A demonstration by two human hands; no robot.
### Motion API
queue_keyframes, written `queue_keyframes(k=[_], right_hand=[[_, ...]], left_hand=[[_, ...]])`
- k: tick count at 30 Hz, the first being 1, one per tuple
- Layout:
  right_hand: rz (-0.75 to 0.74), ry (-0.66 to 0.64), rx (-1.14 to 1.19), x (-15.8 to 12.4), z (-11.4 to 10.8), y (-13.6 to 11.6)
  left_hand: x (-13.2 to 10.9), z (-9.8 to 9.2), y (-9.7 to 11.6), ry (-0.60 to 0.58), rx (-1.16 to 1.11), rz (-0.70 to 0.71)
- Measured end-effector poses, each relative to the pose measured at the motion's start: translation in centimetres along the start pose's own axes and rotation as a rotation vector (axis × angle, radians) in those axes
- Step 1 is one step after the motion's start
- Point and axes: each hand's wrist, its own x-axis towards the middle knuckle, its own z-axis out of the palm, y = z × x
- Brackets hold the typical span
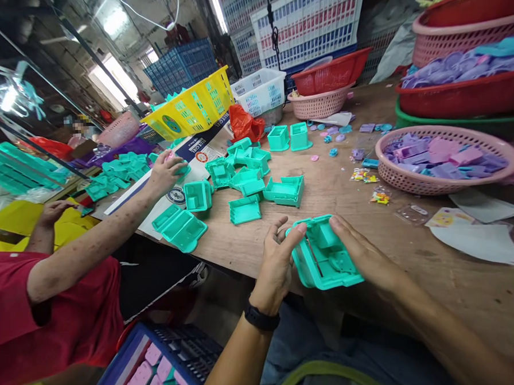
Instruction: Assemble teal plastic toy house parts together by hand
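Note:
Between my two hands, at the table's near edge, is a teal plastic box-shaped part (329,257), its open side facing me. A smaller block-like section and a thin dark rod show inside it. My left hand (277,257), with a black band on the wrist, grips its left side, thumb on the top edge. My right hand (363,247) presses along the right wall with its fingers straight; some fingertips are hidden behind the part. Just beyond lie more teal parts, among them an open tray piece (285,192) and a smaller one (245,210).
A co-worker's hand (167,173) reaches over the left side, holding a teal piece. On the right stands a pink basket (384,163) of purple and pink parts. A blue crate (115,366) with pink-topped pieces is below left. A yellow basket (184,113) stands behind.

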Motion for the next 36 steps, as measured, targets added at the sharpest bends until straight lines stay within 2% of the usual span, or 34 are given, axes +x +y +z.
queue_keyframes(k=[8, 22, 29, 36], right_hand=[[-0.045, -0.028, -0.025, -0.1, 0.2, -0.3], [0.016, -0.030, -0.017, -0.1, 0.4, 0.4], [0.097, -0.002, 0.017, -0.2, 0.2, 0.7], [0.066, -0.054, 0.014, -0.3, 0.2, 0.6]], left_hand=[[0.3, -0.2, -0.3, -0.012, -0.003, 0.006], [0.4, -0.6, -0.6, -0.014, -0.025, 0.026], [0.4, -0.5, -0.4, -0.025, -0.054, 0.020], [0.5, -0.4, -0.3, -0.027, -0.061, -0.001]])
